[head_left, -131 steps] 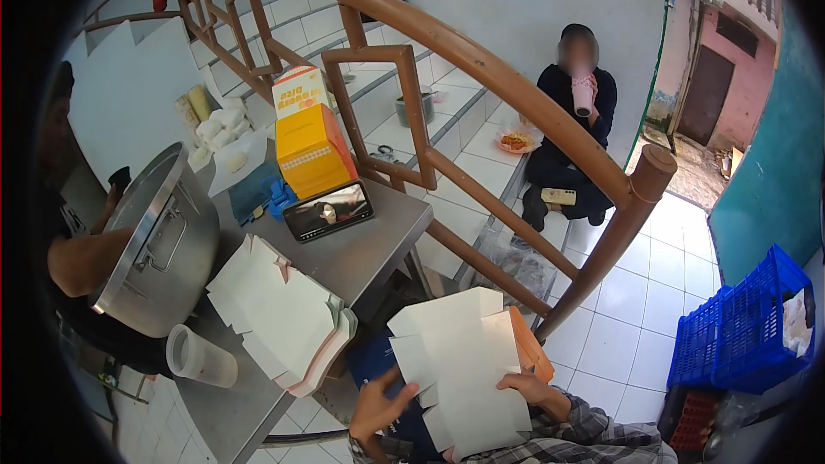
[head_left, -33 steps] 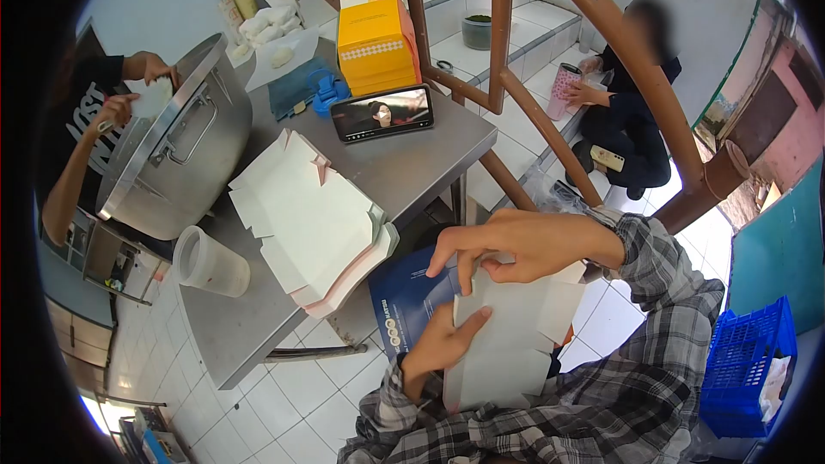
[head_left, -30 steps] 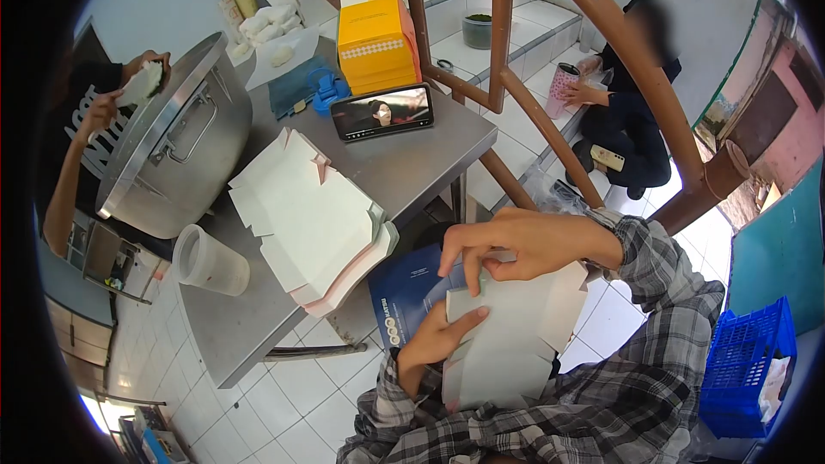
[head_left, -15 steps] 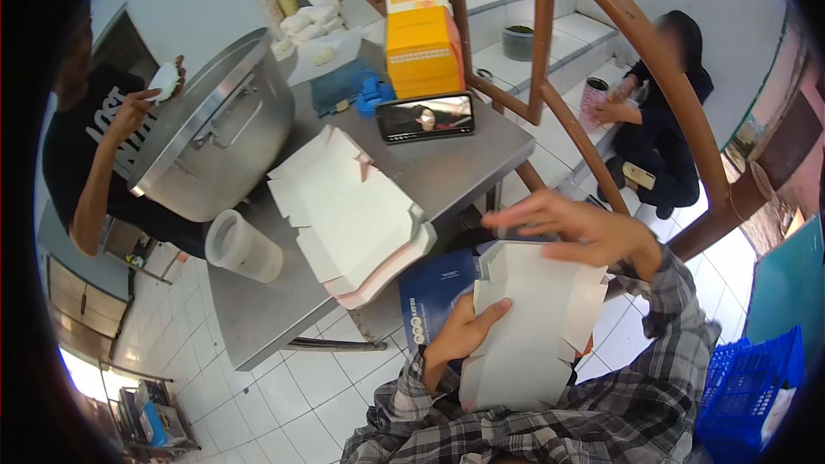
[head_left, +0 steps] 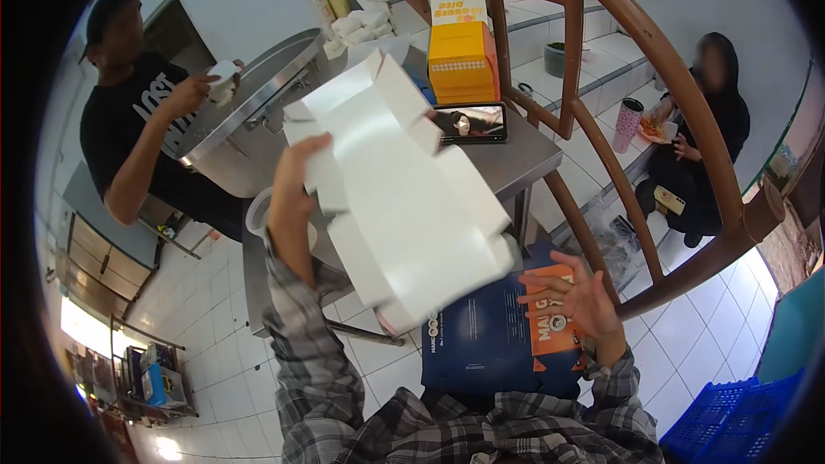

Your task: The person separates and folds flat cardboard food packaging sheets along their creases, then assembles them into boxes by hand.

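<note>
My left hand (head_left: 296,193) grips the left edge of a white cardboard box blank (head_left: 404,198), which is creased and partly folded. The blank is raised over the metal table (head_left: 524,159) and hides most of the white stack there. At the lower right, my right hand (head_left: 576,301) is empty, its fingers spread over a dark blue and orange printed cardboard (head_left: 481,339) at my lap. A phone (head_left: 471,124) showing a video leans by the yellow boxes (head_left: 460,56), behind the blank.
A large metal pot (head_left: 249,129) and a plastic tub (head_left: 258,210) are at the left. A co-worker (head_left: 129,120) handles something white by the pot. Another person (head_left: 722,120) sits beyond the brown railing (head_left: 662,43). Blue crates (head_left: 730,417) stand lower right.
The white blank has gone from my lap up and left over the table in my left hand. My right hand has moved down, off the blank, uncovering the printed cardboard. The view has shifted left.
</note>
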### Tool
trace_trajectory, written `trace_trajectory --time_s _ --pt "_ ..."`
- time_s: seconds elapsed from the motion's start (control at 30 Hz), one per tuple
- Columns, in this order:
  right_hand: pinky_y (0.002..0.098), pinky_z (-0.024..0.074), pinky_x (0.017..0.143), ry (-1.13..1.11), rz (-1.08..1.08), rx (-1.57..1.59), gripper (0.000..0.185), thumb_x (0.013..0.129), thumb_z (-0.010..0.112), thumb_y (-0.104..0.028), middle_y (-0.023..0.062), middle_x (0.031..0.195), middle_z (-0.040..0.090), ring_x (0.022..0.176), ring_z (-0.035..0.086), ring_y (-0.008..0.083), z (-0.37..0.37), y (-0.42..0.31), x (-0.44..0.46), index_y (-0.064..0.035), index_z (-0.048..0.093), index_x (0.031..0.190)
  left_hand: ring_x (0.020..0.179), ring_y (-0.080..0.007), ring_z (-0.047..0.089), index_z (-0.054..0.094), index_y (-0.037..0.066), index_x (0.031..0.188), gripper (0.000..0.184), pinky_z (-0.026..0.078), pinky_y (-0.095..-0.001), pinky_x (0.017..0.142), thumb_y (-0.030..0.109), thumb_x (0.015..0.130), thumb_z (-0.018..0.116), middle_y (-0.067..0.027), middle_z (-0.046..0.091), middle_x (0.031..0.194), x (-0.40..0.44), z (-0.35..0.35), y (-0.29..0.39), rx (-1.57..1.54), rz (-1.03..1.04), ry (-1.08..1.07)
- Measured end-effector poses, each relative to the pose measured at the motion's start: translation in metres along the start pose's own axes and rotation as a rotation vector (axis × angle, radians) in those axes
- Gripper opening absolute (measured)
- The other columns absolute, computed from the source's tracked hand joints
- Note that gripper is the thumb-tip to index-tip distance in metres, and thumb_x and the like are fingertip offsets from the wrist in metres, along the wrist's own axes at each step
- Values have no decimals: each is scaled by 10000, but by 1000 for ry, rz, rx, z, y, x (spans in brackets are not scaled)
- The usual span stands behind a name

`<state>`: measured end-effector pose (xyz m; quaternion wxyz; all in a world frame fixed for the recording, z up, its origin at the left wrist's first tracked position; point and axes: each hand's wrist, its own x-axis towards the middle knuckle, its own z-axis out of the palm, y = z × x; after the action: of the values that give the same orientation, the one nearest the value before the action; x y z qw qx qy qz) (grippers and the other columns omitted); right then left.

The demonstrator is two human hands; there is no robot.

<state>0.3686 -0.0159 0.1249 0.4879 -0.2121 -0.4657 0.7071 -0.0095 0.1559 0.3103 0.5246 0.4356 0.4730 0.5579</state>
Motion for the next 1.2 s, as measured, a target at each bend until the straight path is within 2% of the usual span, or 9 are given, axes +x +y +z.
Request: trace_trajectory --time_s 0.27,0.4,0.57,0.67,0.77,0.9,1.07,1.1,1.2 --pt "492 477 953 29 -33 41 648 987 188 -595 292 1352 476 1169 562 391 -4 35 -11 -155 210 1463 855 -280 649 608 -36 1072 355 536 -398 754 135 765 650 -147 638 926 106 -70 11 304 -41 54" --pt "469 479 948 60 -32 39 595 1008 196 -550 286 1335 494 1150 574 380 -10 41 -18 -154 222 1451 825 -298 651 658 -20 965 287 527 -397 731 153 736 660 -158 650 939 96 -91 -28 782 526 -172" --pt "460 491 936 101 -32 22 547 1016 263 -506 302 1304 511 1122 592 385 -9 38 -25 -161 246 1440 922 -410 645 655 -42 1021 373 517 -430 786 227 763 672 -259 654 1044 102 -69 -45 1138 165 493" --pt "449 495 933 104 -16 5 497 1025 319 -430 299 1294 520 1114 599 373 -11 42 -27 -152 261 1433 1043 -458 597 592 -66 1158 531 478 -468 897 304 789 686 -311 603 1146 118 -87 -58 1395 194 517" --pt "439 499 928 118 5 2 481 1020 375 -374 291 1283 533 1108 606 356 -11 49 -25 -125 283 1421 1133 -433 555 488 -82 1275 714 425 -468 987 411 800 692 -334 547 1228 78 -51 -68 1861 614 561" --pt "428 501 923 152 45 -21 492 1008 431 -342 267 1266 559 1101 613 335 -6 56 -20 -88 297 1408 1183 -498 486 416 -65 1366 901 397 -514 989 540 768 710 -330 480 1321 -18 15 -58 1483 460 -199" --pt "426 497 924 157 34 -11 463 1006 451 -296 251 1253 575 1093 618 324 -5 67 -17 -88 313 1396 1074 -492 521 318 52 1462 977 405 -539 988 397 685 798 -253 483 1326 -102 62 -121 1888 624 -99" --pt "427 497 923 157 32 -15 456 1007 450 -291 250 1254 576 1092 619 322 -5 68 -17 -89 316 1394 1044 -448 545 293 108 1481 906 472 -514 910 199 705 752 -219 466 1353 -88 52 -128 1934 744 -54" --pt "426 498 918 165 33 -19 441 1009 448 -280 247 1253 578 1088 620 319 -5 70 -18 -91 324 1388 928 -405 576 333 80 1445 858 500 -449 787 125 691 739 -214 520 1297 -73 32 -116 1831 786 -197"
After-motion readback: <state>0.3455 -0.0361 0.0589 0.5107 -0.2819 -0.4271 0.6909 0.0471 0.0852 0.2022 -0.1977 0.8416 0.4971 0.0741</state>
